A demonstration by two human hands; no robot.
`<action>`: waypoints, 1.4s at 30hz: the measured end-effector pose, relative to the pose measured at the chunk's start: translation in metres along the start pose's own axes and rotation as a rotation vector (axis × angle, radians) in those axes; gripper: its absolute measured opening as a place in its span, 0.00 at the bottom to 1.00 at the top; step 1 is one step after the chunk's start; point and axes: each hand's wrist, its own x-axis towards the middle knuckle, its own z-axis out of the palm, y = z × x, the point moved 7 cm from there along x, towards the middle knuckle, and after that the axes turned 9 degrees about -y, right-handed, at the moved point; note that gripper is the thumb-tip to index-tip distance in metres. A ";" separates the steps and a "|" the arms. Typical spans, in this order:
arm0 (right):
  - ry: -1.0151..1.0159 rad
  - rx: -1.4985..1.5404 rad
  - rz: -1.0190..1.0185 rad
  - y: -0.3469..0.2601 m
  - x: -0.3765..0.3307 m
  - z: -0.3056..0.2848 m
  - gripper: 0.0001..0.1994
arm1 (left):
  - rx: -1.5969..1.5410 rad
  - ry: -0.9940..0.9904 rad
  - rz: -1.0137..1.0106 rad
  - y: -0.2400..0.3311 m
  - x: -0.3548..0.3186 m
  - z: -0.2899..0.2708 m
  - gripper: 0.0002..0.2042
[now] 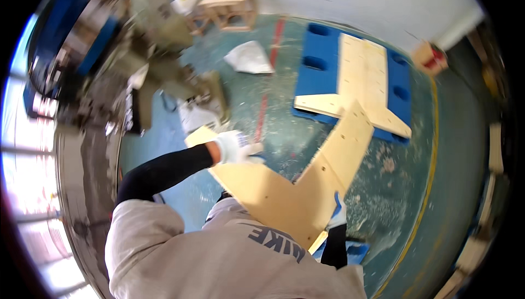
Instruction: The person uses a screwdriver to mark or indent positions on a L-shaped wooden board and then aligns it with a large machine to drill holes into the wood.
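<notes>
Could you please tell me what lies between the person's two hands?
The head view shows the pale, angled wooden panel there, spanning the stretch between the left hand and the right hand.

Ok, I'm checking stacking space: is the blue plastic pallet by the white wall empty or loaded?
Loaded: flat, pale wooden pieces lie on the pallet, its blue plastic showing to either side.

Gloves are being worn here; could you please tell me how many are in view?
2: one on the left hand, at the left part of the wooden board, and one on the right hand, at its right edge. More could be hidden among the machinery.
</notes>
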 end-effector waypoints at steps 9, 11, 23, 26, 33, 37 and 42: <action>-0.099 -0.603 -0.072 0.068 0.037 0.135 0.25 | -0.159 0.609 -0.403 -0.087 -0.222 0.095 0.19; -0.072 -0.631 -0.112 0.108 0.058 0.157 0.24 | -0.379 0.829 -0.568 -0.091 -0.310 0.109 0.20; -0.265 -0.808 -0.233 0.281 0.089 0.347 0.20 | -2.081 1.691 -0.468 -0.119 -0.496 0.257 0.26; -0.337 -0.802 -0.296 0.314 0.071 0.378 0.22 | -1.810 1.855 -0.487 -0.129 -0.549 0.243 0.23; -0.310 -0.735 -0.477 0.343 0.050 0.433 0.23 | -1.644 1.733 -0.268 -0.195 -0.596 0.178 0.20; -0.290 -0.690 -0.531 0.353 0.044 0.433 0.22 | -1.594 1.636 -0.212 -0.234 -0.600 0.146 0.19; -0.205 -0.689 -0.587 0.351 0.052 0.431 0.21 | -1.602 1.560 -0.198 -0.269 -0.592 0.116 0.20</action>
